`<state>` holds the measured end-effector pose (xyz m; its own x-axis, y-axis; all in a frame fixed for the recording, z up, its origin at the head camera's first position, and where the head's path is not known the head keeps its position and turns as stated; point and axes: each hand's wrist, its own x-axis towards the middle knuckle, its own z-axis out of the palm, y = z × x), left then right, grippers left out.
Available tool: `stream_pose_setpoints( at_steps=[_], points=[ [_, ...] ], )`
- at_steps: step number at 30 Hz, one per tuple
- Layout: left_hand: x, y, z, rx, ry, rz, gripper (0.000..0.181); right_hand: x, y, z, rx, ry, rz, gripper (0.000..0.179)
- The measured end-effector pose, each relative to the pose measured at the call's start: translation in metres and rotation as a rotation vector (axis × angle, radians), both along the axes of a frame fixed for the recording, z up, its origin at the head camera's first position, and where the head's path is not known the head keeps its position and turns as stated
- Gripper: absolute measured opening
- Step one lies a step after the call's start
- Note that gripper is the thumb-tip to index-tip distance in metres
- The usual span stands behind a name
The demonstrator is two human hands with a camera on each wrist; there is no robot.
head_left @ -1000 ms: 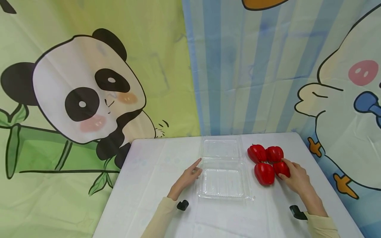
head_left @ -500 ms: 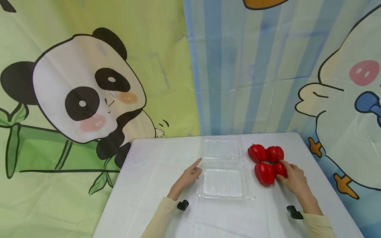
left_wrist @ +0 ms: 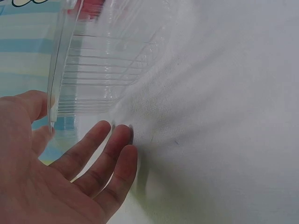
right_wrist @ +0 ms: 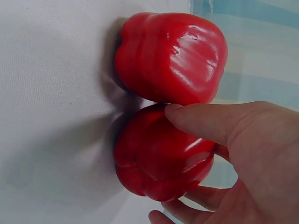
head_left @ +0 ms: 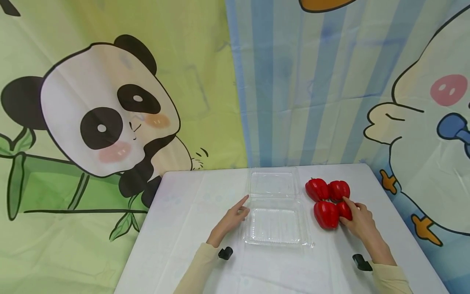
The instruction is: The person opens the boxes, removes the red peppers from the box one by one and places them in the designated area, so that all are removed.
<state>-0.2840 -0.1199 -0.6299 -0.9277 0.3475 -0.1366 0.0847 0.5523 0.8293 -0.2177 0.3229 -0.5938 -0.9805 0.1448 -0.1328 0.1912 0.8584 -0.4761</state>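
My right hand (head_left: 361, 223) grips a red bell pepper (right_wrist: 156, 151), thumb on one side and fingers curled round the other. The held pepper stands right against a second bell pepper (right_wrist: 170, 58) on its left; two more, a back-left pepper (head_left: 317, 190) and a back-right pepper (head_left: 338, 190), lie behind these. My left hand (head_left: 230, 218) is at the left edge of a clear plastic clamshell box (head_left: 275, 226), its thumb and index finger touching the rim. The other left fingers, loosely bent, hold nothing. The box's lid (head_left: 273, 183) is folded back, away from me.
All of this is on a white-covered table (head_left: 183, 228). Behind its far edge hangs a printed backdrop (head_left: 286, 81) with a panda and blue stripes. A black wrist mount (head_left: 361, 262) sits at the right sleeve.
My right hand has shifted slightly left with the bell pepper, bringing it closer behind the front-left pepper. The left hand and the box have stayed in place.
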Motion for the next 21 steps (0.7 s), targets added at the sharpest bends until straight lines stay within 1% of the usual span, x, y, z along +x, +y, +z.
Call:
stream_pose_setpoints(
  at_steps=[5,10,15,21],
  points=[
    [0.0005,0.0002,0.0017,-0.006,-0.011,0.008,0.057,0.0006,0.0013,0.0030,-0.031,-0.005,0.008,0.092],
    [-0.0007,0.0005,0.0020,-0.006,0.000,0.005,0.057,0.0030,0.0041,0.0040,-0.077,0.007,0.022,0.095],
    [-0.0010,0.0003,0.0019,-0.015,0.007,0.003,0.057,0.0044,0.0058,0.0042,-0.109,0.036,0.045,0.093],
    [-0.0010,0.0002,0.0003,-0.020,0.015,-0.009,0.058,0.0054,0.0053,-0.0005,-0.108,0.039,0.038,0.091]
  ],
)
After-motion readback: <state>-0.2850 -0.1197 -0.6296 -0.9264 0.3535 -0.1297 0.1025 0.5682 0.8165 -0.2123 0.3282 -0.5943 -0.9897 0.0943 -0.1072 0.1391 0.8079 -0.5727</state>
